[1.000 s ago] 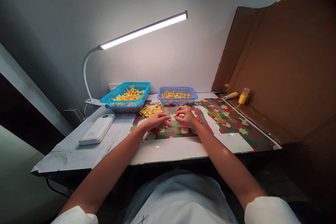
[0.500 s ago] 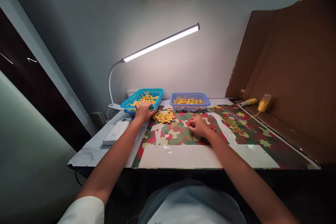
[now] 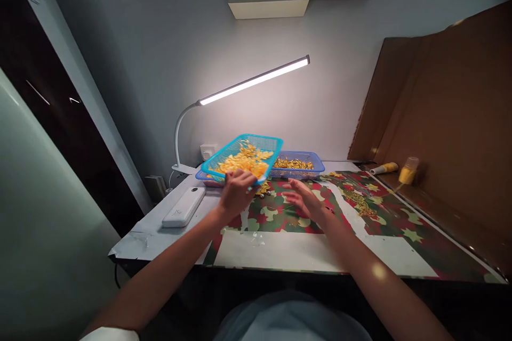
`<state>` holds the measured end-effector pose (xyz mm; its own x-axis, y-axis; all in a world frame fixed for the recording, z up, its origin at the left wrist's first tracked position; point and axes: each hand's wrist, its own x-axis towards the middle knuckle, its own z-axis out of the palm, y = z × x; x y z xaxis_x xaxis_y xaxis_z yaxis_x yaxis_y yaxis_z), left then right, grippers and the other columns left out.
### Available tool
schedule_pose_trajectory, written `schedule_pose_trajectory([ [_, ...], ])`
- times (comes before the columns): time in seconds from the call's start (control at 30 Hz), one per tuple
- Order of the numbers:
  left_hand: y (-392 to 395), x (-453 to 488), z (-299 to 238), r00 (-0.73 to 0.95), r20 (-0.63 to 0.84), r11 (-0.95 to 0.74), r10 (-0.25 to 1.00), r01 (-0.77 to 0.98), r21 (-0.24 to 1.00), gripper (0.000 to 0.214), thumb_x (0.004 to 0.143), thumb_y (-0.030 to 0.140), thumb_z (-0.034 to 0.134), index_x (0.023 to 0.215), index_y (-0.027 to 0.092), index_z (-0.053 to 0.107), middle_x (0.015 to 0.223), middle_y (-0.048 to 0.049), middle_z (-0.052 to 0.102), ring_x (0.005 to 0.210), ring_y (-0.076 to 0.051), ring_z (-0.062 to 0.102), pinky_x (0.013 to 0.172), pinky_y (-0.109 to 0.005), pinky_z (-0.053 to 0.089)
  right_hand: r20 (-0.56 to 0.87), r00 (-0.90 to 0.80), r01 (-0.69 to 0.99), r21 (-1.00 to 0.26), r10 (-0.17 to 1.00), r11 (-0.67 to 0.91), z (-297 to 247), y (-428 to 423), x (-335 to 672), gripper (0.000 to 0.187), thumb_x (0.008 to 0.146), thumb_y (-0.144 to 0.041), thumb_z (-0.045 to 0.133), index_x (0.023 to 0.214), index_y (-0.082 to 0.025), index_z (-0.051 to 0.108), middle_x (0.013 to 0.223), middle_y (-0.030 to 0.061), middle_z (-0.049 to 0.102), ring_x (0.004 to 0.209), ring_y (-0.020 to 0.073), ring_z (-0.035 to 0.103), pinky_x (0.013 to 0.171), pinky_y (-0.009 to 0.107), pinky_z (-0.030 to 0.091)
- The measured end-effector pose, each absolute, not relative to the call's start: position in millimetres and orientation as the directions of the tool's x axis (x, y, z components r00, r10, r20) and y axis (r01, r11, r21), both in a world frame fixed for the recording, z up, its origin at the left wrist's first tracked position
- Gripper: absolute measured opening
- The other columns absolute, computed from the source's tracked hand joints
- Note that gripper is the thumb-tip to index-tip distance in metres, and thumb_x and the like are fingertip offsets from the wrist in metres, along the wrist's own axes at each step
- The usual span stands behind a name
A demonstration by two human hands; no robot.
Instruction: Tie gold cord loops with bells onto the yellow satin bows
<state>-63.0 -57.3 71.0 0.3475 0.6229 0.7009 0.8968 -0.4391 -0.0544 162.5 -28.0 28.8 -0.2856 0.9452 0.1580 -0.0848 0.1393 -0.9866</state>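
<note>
My left hand (image 3: 239, 192) grips the near rim of a turquoise plastic basket (image 3: 224, 157). The basket is lifted and tilted, and yellow pieces (image 3: 244, 162) lie inside it, somewhat blurred. Under it, a blue basket (image 3: 202, 175) shows only in part. My right hand (image 3: 302, 197) hovers over the patterned table cover with its fingers spread and nothing in them. Between the hands, a small part of a yellow pile (image 3: 264, 188) shows beside small dark round pieces (image 3: 267, 194); the tilted basket hides the rest.
Behind stands a purple-blue basket (image 3: 316, 162) of golden pieces. A white power bank (image 3: 184, 208) lies at the left, near the desk lamp (image 3: 178, 138). Golden chains (image 3: 362, 206) lie on the right, with a yellow-filled bottle (image 3: 408, 171) beside the cardboard wall (image 3: 448, 144).
My left hand has lifted the turquoise basket off the blue one and moved it right, over the yellow pile. My right hand's fingers have spread. The view has tilted up slightly.
</note>
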Motion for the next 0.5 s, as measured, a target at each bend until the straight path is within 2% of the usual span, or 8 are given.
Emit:
schedule_pose_trajectory([
  [0.07,-71,-39,66,0.437,0.672,-0.551,0.598,0.833,-0.05,0.022,0.088,0.034,0.054,0.072,0.019,0.058,0.078,-0.0021,0.066,0.083,-0.019,0.054,0.078,-0.035,0.03,0.077,-0.489,-0.298,-0.951,0.869,-0.083,31,-33,156,0.054,0.076,-0.063,0.055,0.112,-0.023,0.058,0.107,0.0103,0.065,0.097,0.0268,0.062,0.081,0.043,0.049],
  [0.13,-79,-19,61,0.468,0.667,-0.617,0.58,0.787,-0.017,0.023,0.09,0.034,0.051,0.074,0.019,0.059,0.078,-0.0025,0.066,0.083,-0.018,0.053,0.078,-0.034,0.032,0.068,-0.55,-0.416,-0.887,0.832,-0.202,32,-35,154,0.055,0.078,-0.064,0.052,0.113,-0.023,0.058,0.108,0.0093,0.066,0.097,0.0255,0.063,0.082,0.043,0.051],
  [0.23,-79,1,57,0.508,0.667,-0.688,0.545,0.725,0.011,0.022,0.092,0.035,0.048,0.081,0.02,0.061,0.079,-0.0021,0.066,0.083,-0.018,0.054,0.08,-0.034,0.033,0.083,-0.497,-0.539,-0.81,0.864,-0.233,34,-36,165,0.045,0.081,-0.051,0.054,0.117,-0.025,0.057,0.116,0.0062,0.066,0.102,0.025,0.063,0.083,0.04,0.053],
  [0.3,-71,2,61,0.565,0.668,-0.758,0.484,0.652,-0.001,0.022,0.09,0.04,0.049,0.097,0.023,0.063,0.092,-0.0028,0.066,0.088,-0.018,0.054,0.084,-0.035,0.033,0.057,-0.468,-0.573,-0.779,0.882,-0.254,37,-36,178,0.046,0.08,-0.043,0.055,0.122,-0.025,0.055,0.117,0.0057,0.066,0.107,0.0259,0.061,0.085,0.042,0.053],
  [0.37,-52,-9,69,0.564,0.696,-0.791,0.444,0.612,0.01,0.037,0.086,0.049,0.053,0.112,0.024,0.059,0.109,-0.0056,0.063,0.1,-0.02,0.053,0.089,-0.036,0.034,0.059,-0.412,-0.62,-0.749,0.909,-0.232,40,-36,194,0.05,0.079,-0.04,0.056,0.128,-0.027,0.052,0.121,0.0046,0.065,0.111,0.026,0.06,0.088,0.042,0.052],
  [0.43,-21,-35,81,0.445,0.744,-0.717,0.499,0.694,0.066,0.033,0.09,0.044,0.047,0.112,0.021,0.059,0.113,-0.0074,0.062,0.106,-0.021,0.052,0.092,-0.037,0.034,0.016,-0.362,-0.626,-0.745,0.932,-0.231,42,-35,210,0.056,0.077,-0.042,0.057,0.131,-0.028,0.049,0.121,0.0053,0.065,0.112,0.0283,0.06,0.087,0.046,0.052],
  [0.5,21,-73,91,0.276,0.73,-0.523,0.626,0.843,0.13,0.026,0.093,0.03,0.04,0.101,0.02,0.062,0.103,-0.0068,0.065,0.101,-0.021,0.055,0.092,-0.037,0.035,-0.026,-0.29,-0.613,-0.762,0.957,-0.207,42,-32,225,0.062,0.073,-0.041,0.061,0.133,-0.028,0.048,0.119,0.0063,0.067,0.111,0.0308,0.061,0.087,0.049,0.052],
])
